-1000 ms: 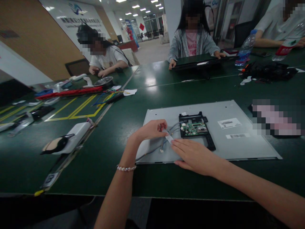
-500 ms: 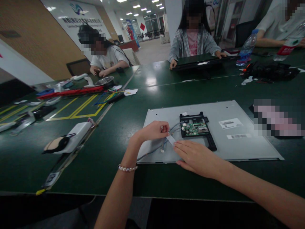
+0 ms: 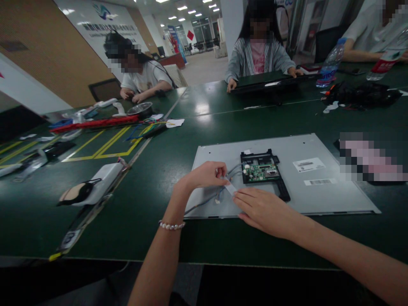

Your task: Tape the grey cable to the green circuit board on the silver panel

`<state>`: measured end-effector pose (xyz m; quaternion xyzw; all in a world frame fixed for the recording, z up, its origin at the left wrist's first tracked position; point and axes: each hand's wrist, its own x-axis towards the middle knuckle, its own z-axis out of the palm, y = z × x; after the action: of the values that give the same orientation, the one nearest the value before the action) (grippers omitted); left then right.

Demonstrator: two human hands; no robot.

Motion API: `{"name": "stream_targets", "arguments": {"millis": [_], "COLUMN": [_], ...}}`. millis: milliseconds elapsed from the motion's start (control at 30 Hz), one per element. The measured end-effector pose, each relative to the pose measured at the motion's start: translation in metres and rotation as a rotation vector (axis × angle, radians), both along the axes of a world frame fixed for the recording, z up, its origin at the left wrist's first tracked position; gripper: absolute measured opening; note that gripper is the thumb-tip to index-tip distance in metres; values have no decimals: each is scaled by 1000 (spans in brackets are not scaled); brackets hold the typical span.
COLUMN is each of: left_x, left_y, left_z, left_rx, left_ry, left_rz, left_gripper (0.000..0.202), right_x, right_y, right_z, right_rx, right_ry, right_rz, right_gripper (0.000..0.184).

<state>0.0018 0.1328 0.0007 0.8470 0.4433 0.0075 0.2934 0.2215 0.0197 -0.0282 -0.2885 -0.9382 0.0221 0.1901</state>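
The tape (image 3: 230, 188) seems only partly laid on the panel (image 3: 298, 148), one end under the straight fingers of the right hand (image 3: 264, 208), the other pinched by the left hand (image 3: 208, 174), cables (image 3: 236, 169) beside its fingertips

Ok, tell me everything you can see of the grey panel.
The grey panel is a flat, rectangular sheet, metal by its look, lying on the green table. It carries a black frame with a green circuit board, grey cables left of that, and two white labels toward its right side. Two dark dots show near its far edge. The left hand and right hand are over it; whether either touches is unclear.
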Motion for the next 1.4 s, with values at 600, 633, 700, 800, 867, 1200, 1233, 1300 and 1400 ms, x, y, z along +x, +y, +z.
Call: {"name": "stream_targets", "arguments": {"millis": [600, 633, 700, 800, 867, 1200, 1233, 1300, 1400], "left_x": [0, 0, 0, 0, 0, -2, -2, -1, 0], "left_y": [-2, -2, -2, -1, -2, -2, -2, -2, -4], "left_z": [2, 2, 1, 1, 1, 0, 0, 2, 6], "left_rx": [56, 56, 56, 56, 52, 55, 59, 67, 70], "left_ry": [16, 16, 17, 16, 16, 9, 8, 2, -20], "left_rz": [1, 3, 0, -10, -9, -19, -22, -29, -27], "left_gripper": [31, 32, 32, 32, 32, 32, 32, 32, 29], "right_x": [2, 1, 0, -2, -3, 4, 4, 4, 4], "right_y": [-5, -7, -12, -17, -16, -6, -6, -6, -7], "right_z": [2, 1, -1, -4, -4, 7, 7, 7, 8], "right_rx": [-31, -33, -23, 20, 42, -47, -56, -64, -63], "right_ry": [-31, -41, -59, -80, -85, -40, -31, -15, 11], "right_rz": [4, 6, 5, -12, -17, 11, 18, 31, 44], "right_gripper": [40, 46, 60, 70, 67, 41, 39, 37, 35]}}
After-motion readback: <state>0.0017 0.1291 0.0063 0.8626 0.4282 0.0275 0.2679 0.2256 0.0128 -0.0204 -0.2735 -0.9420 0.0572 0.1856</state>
